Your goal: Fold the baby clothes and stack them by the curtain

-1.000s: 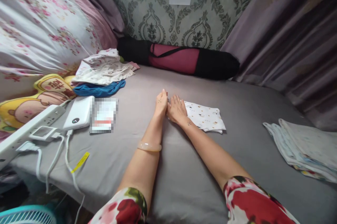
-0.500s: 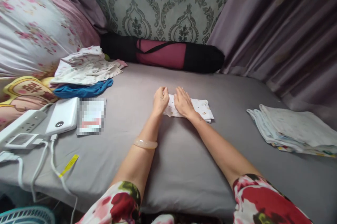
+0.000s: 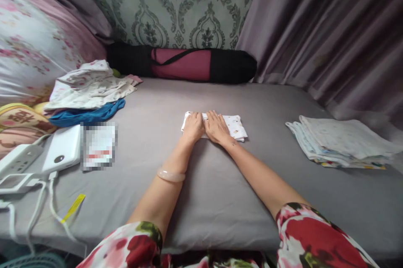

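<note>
A small folded white cloth with scattered spots point(image 3: 235, 125) lies flat on the grey sheet in the middle. My left hand point(image 3: 193, 126) rests on its left part, fingers bent and pressed together; whether they pinch any fabric is hidden. Right beside it, my right hand point(image 3: 216, 127) lies flat on the cloth with its fingers stretched forward. The two hands nearly touch. A bit of the cloth shows past my left hand on the left, and its right end sticks out beyond my right hand.
Folded cloths point(image 3: 343, 140) are stacked at the right. Loose clothes point(image 3: 91, 87) lie at the left, behind a white power bank point(image 3: 63, 148), a power strip point(image 3: 20, 159) and cables. A long black and red bag point(image 3: 185, 64) lies along the wall.
The left end of the cloth now shows beyond my left hand, which has opened out less upright and come down onto the cloth, closer to my right hand. The view has shifted slightly rightward.
</note>
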Demonstrator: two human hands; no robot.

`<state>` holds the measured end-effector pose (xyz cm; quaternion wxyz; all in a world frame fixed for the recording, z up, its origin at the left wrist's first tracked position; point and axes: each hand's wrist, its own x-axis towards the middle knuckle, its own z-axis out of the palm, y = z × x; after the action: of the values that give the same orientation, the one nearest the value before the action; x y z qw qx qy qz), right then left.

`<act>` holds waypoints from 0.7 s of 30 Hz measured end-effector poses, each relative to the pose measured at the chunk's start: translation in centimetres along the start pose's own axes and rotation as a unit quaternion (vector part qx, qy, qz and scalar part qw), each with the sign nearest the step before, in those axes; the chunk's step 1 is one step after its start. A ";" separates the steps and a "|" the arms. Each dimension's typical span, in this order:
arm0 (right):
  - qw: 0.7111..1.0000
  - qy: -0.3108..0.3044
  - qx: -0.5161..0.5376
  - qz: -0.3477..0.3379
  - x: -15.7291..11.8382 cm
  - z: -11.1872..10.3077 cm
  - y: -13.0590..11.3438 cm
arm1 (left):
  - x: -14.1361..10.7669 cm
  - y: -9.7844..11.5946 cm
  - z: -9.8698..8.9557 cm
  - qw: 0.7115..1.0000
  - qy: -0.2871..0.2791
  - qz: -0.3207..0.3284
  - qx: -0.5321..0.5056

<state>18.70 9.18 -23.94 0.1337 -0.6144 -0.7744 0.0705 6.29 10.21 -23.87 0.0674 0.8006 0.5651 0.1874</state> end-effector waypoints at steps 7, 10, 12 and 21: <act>0.999 0.019 -0.012 0.044 -1.7 -2.6 3.2 | -0.7 0.3 -0.2 0.998 0.011 -0.061 0.032; 0.996 0.007 -0.058 0.069 -3.1 -3.0 4.9 | -0.8 0.4 -0.2 0.993 -0.018 -0.107 0.037; 0.995 -0.012 -0.068 0.077 -3.7 -2.9 5.5 | -0.7 0.3 -0.1 0.991 -0.039 -0.123 0.044; 0.995 -0.029 -0.042 0.090 -3.3 -1.9 5.9 | -0.5 -0.2 0.3 0.987 -0.062 -0.132 0.061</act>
<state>25.46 7.25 -24.19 0.0780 -0.6845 -0.7217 0.0676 6.07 9.82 -24.29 0.0780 0.7314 0.6712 0.0917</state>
